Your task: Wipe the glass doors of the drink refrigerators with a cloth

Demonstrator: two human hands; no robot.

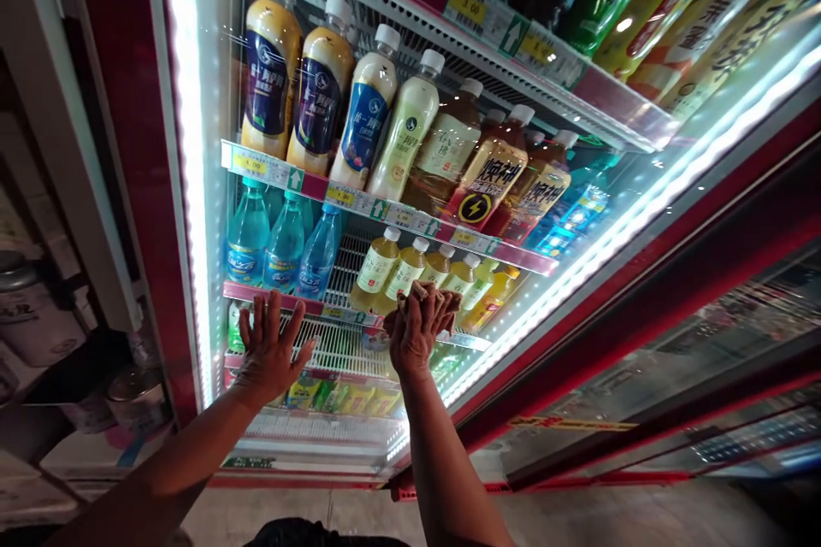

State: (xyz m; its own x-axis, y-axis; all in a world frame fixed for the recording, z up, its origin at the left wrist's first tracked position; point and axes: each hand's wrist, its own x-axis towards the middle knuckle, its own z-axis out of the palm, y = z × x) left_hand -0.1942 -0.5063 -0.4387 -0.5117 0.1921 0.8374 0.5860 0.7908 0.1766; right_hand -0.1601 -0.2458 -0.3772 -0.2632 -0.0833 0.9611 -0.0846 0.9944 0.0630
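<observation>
I see the left hand (269, 359) splayed empty at eight o'clock, the right hand (412, 344) clutching a cloth (445, 305) at six; loosely bunched, it could slip

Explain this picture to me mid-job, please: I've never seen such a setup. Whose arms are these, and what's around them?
There is no robot: a person works bare-handed, wearing a head camera that looks forward and down. The left hand is spread open with nothing visible in it; whether it touches anything, I can't tell. The right hand holds a crumpled brown cloth. Beyond them is a lit drinks cooler, with bottles on its shelves.
</observation>
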